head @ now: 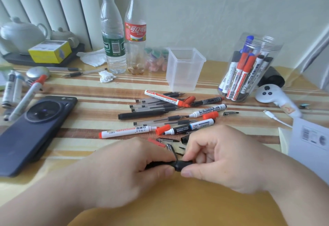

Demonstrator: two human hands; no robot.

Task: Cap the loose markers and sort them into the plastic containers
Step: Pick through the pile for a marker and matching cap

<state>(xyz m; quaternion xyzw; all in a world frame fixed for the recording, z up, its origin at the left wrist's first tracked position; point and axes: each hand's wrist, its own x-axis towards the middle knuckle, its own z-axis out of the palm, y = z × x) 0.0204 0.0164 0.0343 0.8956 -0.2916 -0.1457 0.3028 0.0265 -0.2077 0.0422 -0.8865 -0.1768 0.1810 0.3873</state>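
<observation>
While pressing the cap [183, 165] home, braces the black marker [153, 166] in the curled left hand [124, 170], pinches the cap with the right hand [219, 156], both together just before the loose pile [160, 109].

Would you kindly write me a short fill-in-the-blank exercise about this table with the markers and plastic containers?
The left hand and right hand together hold one ____ marker.
The square clear plastic container is ____.
The round clear plastic jar holds red, blue and black ____.
The red-labelled clear plastic bottle has a ____ cap.
Missing words: black, empty, markers, yellow.
</observation>
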